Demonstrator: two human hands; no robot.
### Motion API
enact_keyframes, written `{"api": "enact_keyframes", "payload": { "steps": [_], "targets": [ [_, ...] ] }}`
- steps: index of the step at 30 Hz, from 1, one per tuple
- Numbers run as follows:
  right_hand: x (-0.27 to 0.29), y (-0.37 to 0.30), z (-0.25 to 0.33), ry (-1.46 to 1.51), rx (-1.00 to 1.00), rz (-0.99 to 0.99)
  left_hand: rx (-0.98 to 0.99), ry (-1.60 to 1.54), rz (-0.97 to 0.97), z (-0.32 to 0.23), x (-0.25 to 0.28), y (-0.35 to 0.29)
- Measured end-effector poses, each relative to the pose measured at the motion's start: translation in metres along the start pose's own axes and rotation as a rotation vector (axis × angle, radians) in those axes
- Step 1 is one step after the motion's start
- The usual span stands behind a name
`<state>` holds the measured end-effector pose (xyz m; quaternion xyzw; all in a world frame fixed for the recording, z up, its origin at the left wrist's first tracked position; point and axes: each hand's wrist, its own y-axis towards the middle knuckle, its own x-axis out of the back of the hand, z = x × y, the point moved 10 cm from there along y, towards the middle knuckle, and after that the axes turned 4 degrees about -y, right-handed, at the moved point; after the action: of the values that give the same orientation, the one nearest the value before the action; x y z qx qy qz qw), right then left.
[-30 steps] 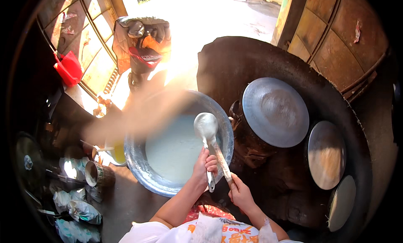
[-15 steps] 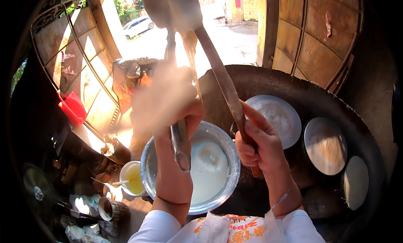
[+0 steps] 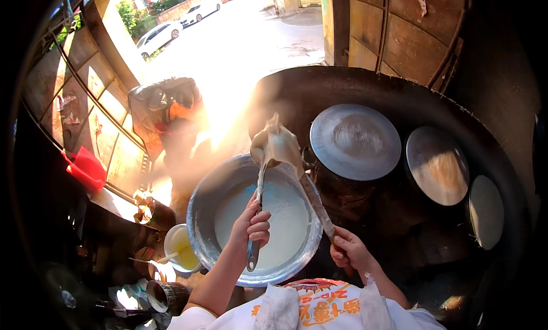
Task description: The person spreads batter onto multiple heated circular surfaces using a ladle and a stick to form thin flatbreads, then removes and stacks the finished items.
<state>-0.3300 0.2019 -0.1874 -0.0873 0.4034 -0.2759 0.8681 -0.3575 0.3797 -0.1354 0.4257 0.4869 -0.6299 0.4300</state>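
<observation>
My left hand [image 3: 249, 227] is closed round the handle of a metal ladle [image 3: 260, 150], its bowl up over the far rim of a large metal basin [image 3: 198, 227]. The fingers of my right hand [image 3: 348, 251] grip a long flat spatula [image 3: 317, 203], which slants up and left over the basin's right side. Where the spatula's far end meets the ladle bowl, pale sticky batter coats both, and I cannot see the bowl's inside. More white, runny batter [image 3: 285, 233] fills the lower part of the basin.
Right of the basin, a wide dark round stove top [image 3: 388, 239] holds round flat griddles: one pale [image 3: 365, 162], one browned [image 3: 438, 184] and one at the far right [image 3: 486, 216]. A small white tub [image 3: 180, 239] of yellow liquid with a utensil stands left of the basin.
Both hands, with the ladle and spatula, have come down from high in front toward the basin's far rim. The view has shifted too, and the ladle and spatula ends now touch.
</observation>
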Motion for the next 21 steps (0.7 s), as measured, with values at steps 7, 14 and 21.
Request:
{"api": "enact_keyframes", "payload": {
  "steps": [7, 14, 21],
  "targets": [
    [0.044, -0.093, 0.05, 0.049, 0.334, -0.268, 0.337, -0.029, 0.108, 0.112, -0.068, 0.061],
    [0.138, -0.215, 0.166, -1.032, 1.277, -1.382, 0.904, -0.433, 0.157, 0.379, -0.158, 0.179],
    [0.286, -0.307, 0.026, 0.136, 0.558, -1.334, 1.094, -0.331, 0.012, 0.454, -0.085, 0.276]
  ]
}}
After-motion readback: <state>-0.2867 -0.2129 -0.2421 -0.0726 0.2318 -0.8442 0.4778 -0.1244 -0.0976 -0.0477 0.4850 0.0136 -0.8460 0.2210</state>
